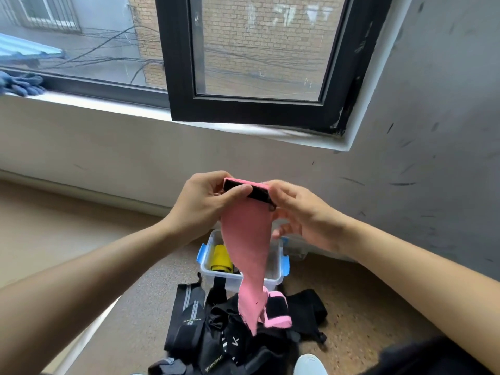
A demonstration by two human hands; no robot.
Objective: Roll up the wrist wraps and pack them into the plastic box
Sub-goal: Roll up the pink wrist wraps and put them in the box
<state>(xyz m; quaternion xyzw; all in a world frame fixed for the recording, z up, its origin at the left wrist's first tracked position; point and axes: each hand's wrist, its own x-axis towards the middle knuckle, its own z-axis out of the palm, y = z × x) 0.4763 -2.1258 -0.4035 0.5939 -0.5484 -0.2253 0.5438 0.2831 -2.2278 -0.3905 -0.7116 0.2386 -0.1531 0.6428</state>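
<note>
Cloth dangles from both hands: a pink wrap [247,247], held up in front of the wall below the window [259,50]. Its top end carries a black strip [257,194], folded over. The left hand [201,203] grips that end from the left, with the thumb laid flat across the black strip and the fingers curled behind it. The right hand [303,215] pinches the right corner of the same end between thumb and forefinger. Its lower fingers are loosely bent beside the hanging cloth, and I cannot tell whether they touch it.

From the hands the pink wrap falls in a long twisted band. It passes in front of the box [274,276] and ends over the pile [216,328] of black wraps on the floor [365,307]. The box is clear plastic with blue latches. It stands open on the floor near the wall, just beyond the pile. Inside it, at the left, lies a rolled yellow wrap [220,259].

A pink-and-black wrap [276,309] rests on top of the pile, just beside the band's lower end. One striped black wrap [186,315] lies flat at the pile's left edge. Blue gloves [23,83] sit on the window sill at far left. A white shoe [309,364] shows at the bottom edge.
</note>
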